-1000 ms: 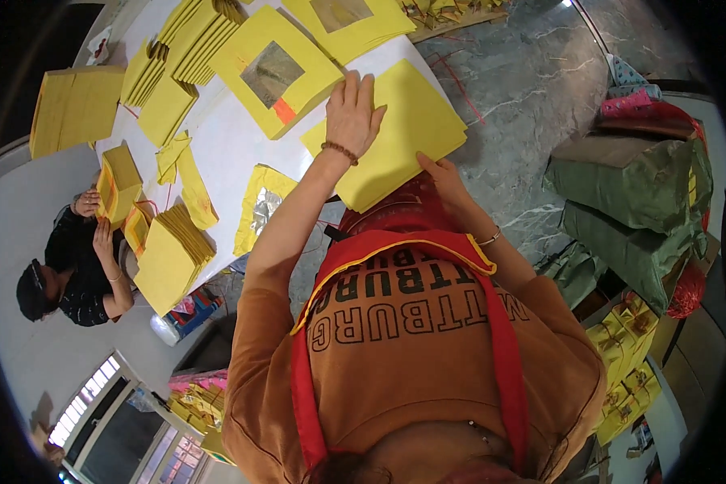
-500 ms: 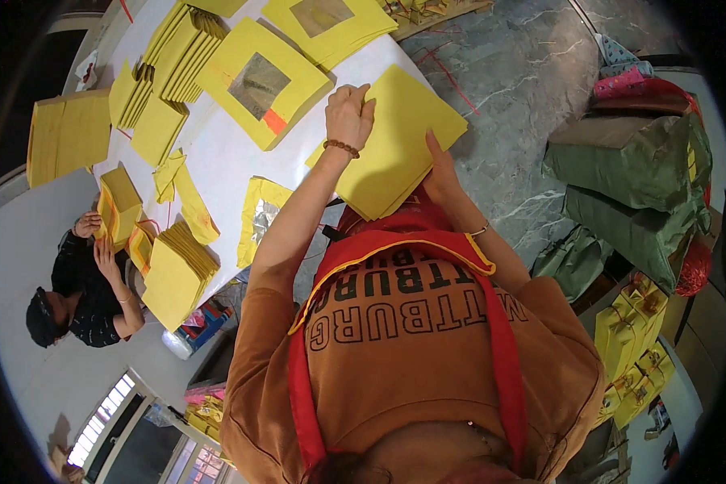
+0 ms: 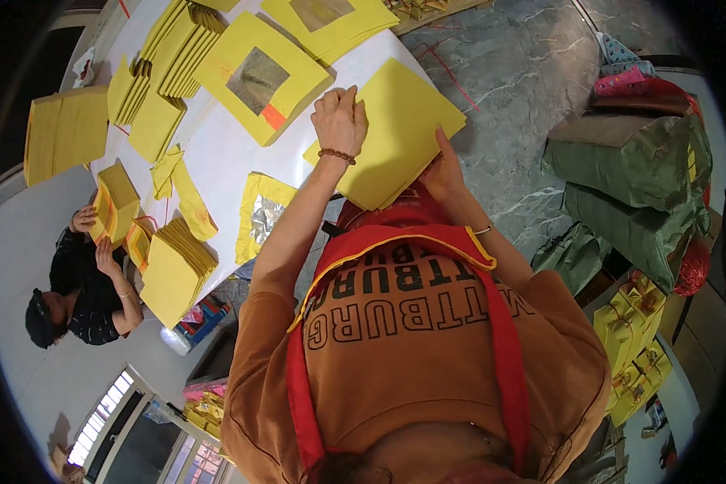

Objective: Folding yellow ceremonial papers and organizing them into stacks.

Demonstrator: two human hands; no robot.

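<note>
A thin stack of yellow paper sheets (image 3: 399, 129) lies at the table's near right edge, its lower corner reaching over my red apron. My left hand (image 3: 340, 121), with a beaded bracelet at the wrist, is curled closed at the stack's left side; its fingertips are mostly hidden. Under the right edge of the stack is my right hand (image 3: 444, 171), gripping it with the thumb up along the edge and the fingers out of sight beneath. Just beyond my left hand stands a thick yellow pile with a grey square (image 3: 256, 82) and an orange patch on top.
On the white-covered table (image 3: 226, 153) are folded yellow stacks (image 3: 177, 56), a yellow-and-silver wrapper (image 3: 264, 214) and yellow strips (image 3: 189, 198). A co-worker (image 3: 89, 274) handles yellow folded paper at the left. Dark green bags (image 3: 621, 169) stand right, across a grey marbled floor (image 3: 516, 121).
My left hand has shifted a little left and down the sheets' edge. The stack and my right hand have moved slightly up. The co-worker's hands have barely moved.
</note>
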